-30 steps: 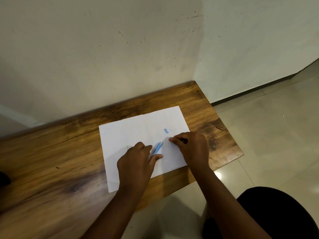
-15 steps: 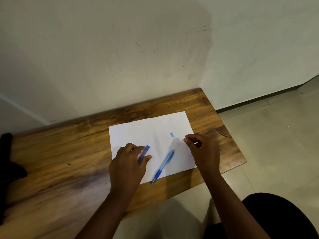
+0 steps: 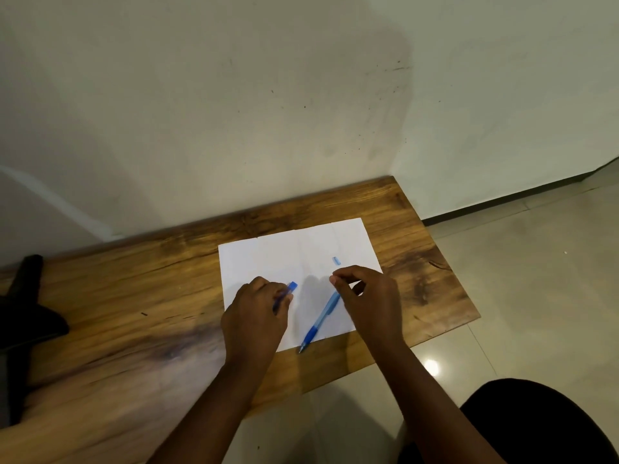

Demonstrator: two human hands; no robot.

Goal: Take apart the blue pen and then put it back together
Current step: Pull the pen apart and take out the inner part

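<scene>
The blue pen body [image 3: 322, 316] lies slanted on a white paper sheet [image 3: 268, 259], its tip at the sheet's near edge. My left hand [image 3: 256, 319] is closed around a darker blue pen part [image 3: 292, 287] whose end sticks out past my fingers. My right hand [image 3: 368, 298] hovers at the pen body's upper end with thumb and forefinger pinched together. The hand hides that end, so I cannot see whether the fingers grip it. A tiny light blue piece [image 3: 336, 261] rests on the paper just beyond my right fingertips.
The paper lies on a wooden table [image 3: 150, 296] set against a pale wall. The table's right and near edges drop to a tiled floor [image 3: 536, 279]. A black object [image 3: 23, 313] sits at the table's far left. My dark-clothed knee [image 3: 536, 423] shows at bottom right.
My left hand pulled the darker blue part away from the pen body, which now lies on the paper. My right hand moved back over the body's upper end.
</scene>
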